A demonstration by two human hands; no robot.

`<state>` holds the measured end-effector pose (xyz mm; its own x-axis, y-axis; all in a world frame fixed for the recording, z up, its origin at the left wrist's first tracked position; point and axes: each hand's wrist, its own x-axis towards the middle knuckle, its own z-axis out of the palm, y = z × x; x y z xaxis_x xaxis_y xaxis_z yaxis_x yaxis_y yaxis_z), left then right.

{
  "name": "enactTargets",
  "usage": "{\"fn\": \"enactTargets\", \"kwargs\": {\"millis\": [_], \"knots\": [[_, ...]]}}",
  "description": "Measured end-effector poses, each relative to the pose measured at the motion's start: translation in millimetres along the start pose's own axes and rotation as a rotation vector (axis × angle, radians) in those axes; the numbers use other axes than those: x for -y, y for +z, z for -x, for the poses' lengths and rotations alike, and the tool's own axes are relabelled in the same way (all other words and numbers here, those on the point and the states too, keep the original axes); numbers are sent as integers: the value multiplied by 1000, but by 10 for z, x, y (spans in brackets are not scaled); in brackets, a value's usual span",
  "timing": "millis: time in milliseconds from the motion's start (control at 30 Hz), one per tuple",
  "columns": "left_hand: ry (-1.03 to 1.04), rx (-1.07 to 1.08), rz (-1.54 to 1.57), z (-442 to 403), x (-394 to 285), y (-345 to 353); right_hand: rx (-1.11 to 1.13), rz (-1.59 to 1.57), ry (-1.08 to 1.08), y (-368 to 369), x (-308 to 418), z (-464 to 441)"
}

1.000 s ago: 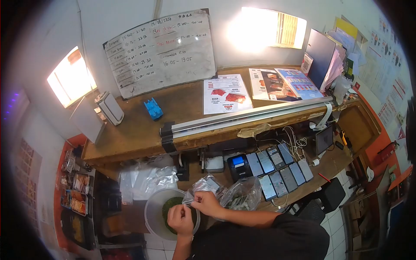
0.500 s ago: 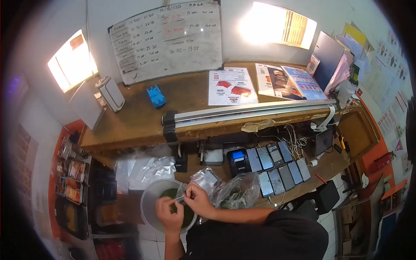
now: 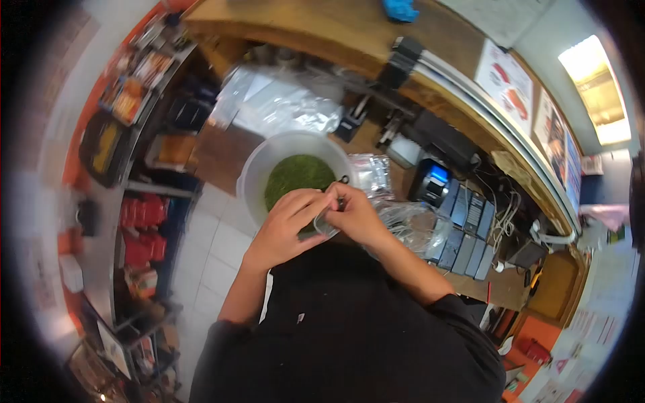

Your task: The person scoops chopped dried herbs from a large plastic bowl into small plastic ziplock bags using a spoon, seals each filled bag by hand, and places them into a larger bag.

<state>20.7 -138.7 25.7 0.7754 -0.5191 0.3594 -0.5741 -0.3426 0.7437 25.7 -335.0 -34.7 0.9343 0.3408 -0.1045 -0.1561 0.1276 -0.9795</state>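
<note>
Both of my hands meet over the near right side of a translucent tub (image 3: 250,171). Green, finely chopped or powdery stuff (image 3: 299,176) covers its bottom. My left hand (image 3: 285,225) has its fingers bent round one side of a small clear plastic bag (image 3: 325,224). Opposite it, my right hand (image 3: 356,213) pinches the bag's other side. Fingers hide much of the bag, and I cannot make out anything inside it. A small dark ring-shaped end (image 3: 344,179) shows just above the right fingers; what it belongs to is hidden.
Flat packs of clear bags (image 3: 371,176) and a crumpled plastic bag (image 3: 416,228) lie right of the tub. Beyond are a small printer (image 3: 432,181) and several phones (image 3: 467,225). Plastic sheeting (image 3: 282,101) lies behind the tub, under a raised wooden shelf (image 3: 302,37).
My view has tilted down and turned, so the tub sits higher and the bench runs diagonally. Both hands still hold the clear bag, with the left now cupped more broadly around it.
</note>
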Motion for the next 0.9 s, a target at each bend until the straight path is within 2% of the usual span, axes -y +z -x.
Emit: {"fn": "enactTargets", "kwargs": {"millis": [67,200,233,300,367,400,467,500,567,600,667,800,900], "knots": [[-4,-30,-23,94,70,-33,73,-18,134,33,92,-44],[-28,-149,-30,170,147,-166,171,-114,252,165,303,-200],[-38,-156,-30,215,179,-208,105,-108,226,176,308,-281],[-188,-357,-99,334,264,-334,47,-102,205,144,246,-494],[-171,-431,-116,435,356,-464,-24,417,-22,8,-24,-762],[-206,-502,-119,483,387,-515,-16,417,-21,-19,-158,-882],[-261,-618,-86,550,428,-574,131,884,-139,-41,-373,-1046],[-269,-620,-88,567,444,-603,138,882,-136,0,-400,-1079],[-270,-641,-92,588,463,-667,420,1497,-108,93,-465,-1131],[-278,-647,-93,596,472,-684,431,1497,-108,124,-460,-1157],[-271,-672,-114,629,476,-694,744,1737,262,181,-452,-1174],[-295,-729,-108,720,536,-647,686,1628,231,39,-538,-1218],[-337,-715,-94,777,570,-610,586,1609,125,72,-520,-1156]]}}
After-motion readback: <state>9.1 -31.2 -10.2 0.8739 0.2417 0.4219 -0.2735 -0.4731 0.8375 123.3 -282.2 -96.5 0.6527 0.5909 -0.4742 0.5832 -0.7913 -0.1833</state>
